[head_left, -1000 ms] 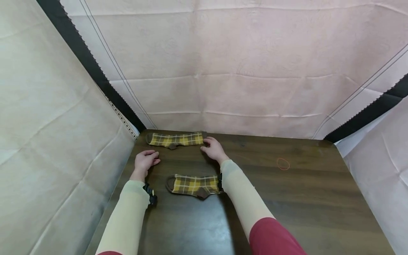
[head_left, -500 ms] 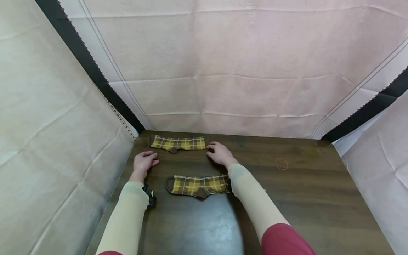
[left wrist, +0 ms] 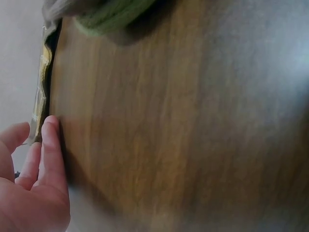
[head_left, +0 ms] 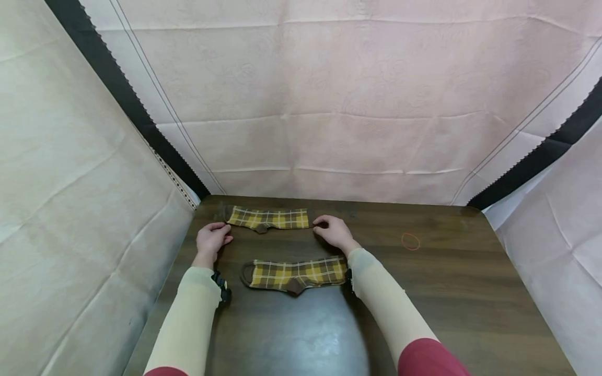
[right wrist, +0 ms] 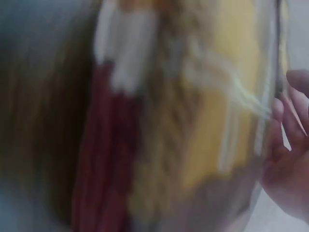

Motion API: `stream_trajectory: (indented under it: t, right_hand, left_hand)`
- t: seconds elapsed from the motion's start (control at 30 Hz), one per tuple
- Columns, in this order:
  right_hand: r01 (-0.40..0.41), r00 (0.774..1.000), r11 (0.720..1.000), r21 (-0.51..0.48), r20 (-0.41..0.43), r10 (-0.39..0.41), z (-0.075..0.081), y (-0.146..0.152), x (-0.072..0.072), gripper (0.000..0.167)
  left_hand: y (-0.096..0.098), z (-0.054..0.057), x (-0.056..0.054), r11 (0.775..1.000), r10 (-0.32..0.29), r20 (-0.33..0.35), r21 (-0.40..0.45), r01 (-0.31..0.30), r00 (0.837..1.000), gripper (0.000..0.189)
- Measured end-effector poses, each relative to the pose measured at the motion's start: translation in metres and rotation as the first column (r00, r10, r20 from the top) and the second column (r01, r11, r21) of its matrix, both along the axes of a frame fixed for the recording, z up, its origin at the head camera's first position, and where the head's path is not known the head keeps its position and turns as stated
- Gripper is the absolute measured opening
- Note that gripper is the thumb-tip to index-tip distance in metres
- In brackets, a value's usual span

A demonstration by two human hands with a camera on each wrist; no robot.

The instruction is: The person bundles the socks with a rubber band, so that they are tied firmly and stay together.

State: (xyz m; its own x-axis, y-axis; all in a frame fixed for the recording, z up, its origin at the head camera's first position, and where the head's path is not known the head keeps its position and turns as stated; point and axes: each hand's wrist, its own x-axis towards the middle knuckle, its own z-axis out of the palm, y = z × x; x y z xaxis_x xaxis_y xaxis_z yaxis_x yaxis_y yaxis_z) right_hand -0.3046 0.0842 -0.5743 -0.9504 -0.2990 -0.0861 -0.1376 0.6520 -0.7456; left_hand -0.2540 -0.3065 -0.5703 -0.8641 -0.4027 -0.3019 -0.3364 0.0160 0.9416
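Two yellow-and-brown plaid socks lie flat on the table, the far sock [head_left: 270, 218] by its back edge and the near sock [head_left: 296, 274] between my forearms. My right hand [head_left: 333, 232] pinches the right end of the far sock between thumb and fingers. At that sock's left end is my left hand [head_left: 211, 241], its fingers loosely bent close to the lower edge; whether they touch the cloth is hard to tell. In the left wrist view the thumb [left wrist: 17, 135] sits beside the sock's edge. My right cuff covers the near sock's right end.
A thin orange-red rubber band [head_left: 411, 241] lies on the dark wooden table [head_left: 461, 292] to the right. Pale cloth walls [head_left: 329, 156] rise behind the table and on both sides. The right wrist view is heavily blurred.
My right hand has moved right and slightly toward me, and the far sock has shifted the same way with it. The left hand has stayed nearly still.
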Motion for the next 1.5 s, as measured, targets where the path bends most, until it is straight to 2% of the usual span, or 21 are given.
stream_trajectory:
  t: [0.07, 0.17, 0.27, 0.43, 0.53, 0.67, 0.73, 0.83, 0.9, 1.0, 1.1, 1.23, 1.33, 1.4, 1.5]
  right_hand:
    - [0.056, 0.998, 0.998, -0.037, -0.003, -0.056, -0.003, -0.001, -0.001, 0.034]
    - [0.112, 0.993, 0.993, -0.038, -0.020, -0.113, -0.001, -0.004, -0.002, 0.041]
    - [0.162, 0.987, 0.987, 0.021, -0.018, -0.161, 0.004, -0.010, -0.001, 0.041]
    - [0.243, 0.969, 0.960, 0.142, 0.011, -0.246, 0.012, -0.021, 0.000, 0.029]
    - [0.262, 0.962, 0.947, 0.184, 0.023, -0.271, 0.013, -0.024, 0.000, 0.022]
    - [0.203, 0.976, 0.961, 0.190, 0.043, -0.214, 0.013, -0.019, -0.002, 0.019]
    - [0.135, 0.987, 0.976, 0.171, 0.062, -0.148, 0.013, -0.011, -0.004, 0.020]
    - [0.029, 0.992, 0.993, 0.116, 0.117, -0.043, 0.015, 0.006, -0.005, 0.022]
    - [-0.025, 0.985, 0.998, 0.064, 0.169, 0.013, 0.018, 0.019, -0.004, 0.021]
    - [-0.066, 0.962, 0.998, -0.010, 0.266, 0.066, 0.025, 0.038, -0.002, 0.025]
    - [-0.075, 0.932, 0.996, -0.038, 0.352, 0.084, 0.031, 0.053, -0.001, 0.036]
    - [-0.084, 0.909, 0.996, -0.016, 0.408, 0.083, 0.036, 0.066, 0.001, 0.026]
    - [-0.076, 0.909, 0.997, -0.015, 0.409, 0.076, 0.036, 0.071, 0.004, 0.017]
    - [-0.048, 0.917, 0.998, -0.030, 0.395, 0.055, 0.033, 0.072, 0.006, 0.024]
    - [-0.006, 0.941, 0.999, -0.045, 0.336, 0.021, 0.027, 0.073, 0.009, 0.034]
  left_hand:
    - [0.001, -0.002, 0.000, 1.000, 0.006, -0.001, -0.004, -0.006, 1.000, 0.044]
    - [0.004, -0.002, -0.001, 1.000, 0.004, -0.005, -0.013, -0.004, 1.000, 0.042]
    - [0.006, -0.002, -0.001, 1.000, -0.002, -0.011, -0.015, 0.002, 1.000, 0.041]
    - [0.008, -0.002, 0.000, 1.000, -0.005, -0.013, -0.019, 0.005, 1.000, 0.040]
    - [0.008, -0.002, 0.001, 1.000, -0.007, -0.008, -0.025, 0.007, 1.000, 0.040]
    - [0.008, -0.001, 0.002, 0.999, -0.014, -0.009, -0.032, 0.014, 1.000, 0.042]
    - [0.008, 0.000, 0.002, 0.999, -0.019, -0.011, -0.036, 0.019, 1.000, 0.042]
    - [0.008, 0.001, 0.002, 0.999, -0.024, -0.005, -0.047, 0.024, 1.000, 0.042]
    - [0.009, 0.001, 0.002, 0.997, -0.034, 0.001, -0.066, 0.034, 0.999, 0.043]
    - [0.011, 0.003, 0.000, 0.993, -0.063, 0.011, -0.098, 0.063, 0.998, 0.043]
    - [0.017, 0.006, -0.002, 0.986, -0.109, 0.023, -0.123, 0.111, 0.994, 0.045]
    - [0.030, 0.009, -0.006, 0.975, -0.177, 0.042, -0.131, 0.181, 0.983, 0.045]
    - [0.044, 0.010, -0.010, 0.964, -0.221, 0.049, -0.140, 0.226, 0.974, 0.048]
    - [0.052, 0.010, -0.012, 0.961, -0.224, 0.059, -0.153, 0.230, 0.973, 0.048]
    - [0.059, 0.009, -0.014, 0.963, -0.198, 0.068, -0.171, 0.207, 0.978, 0.048]
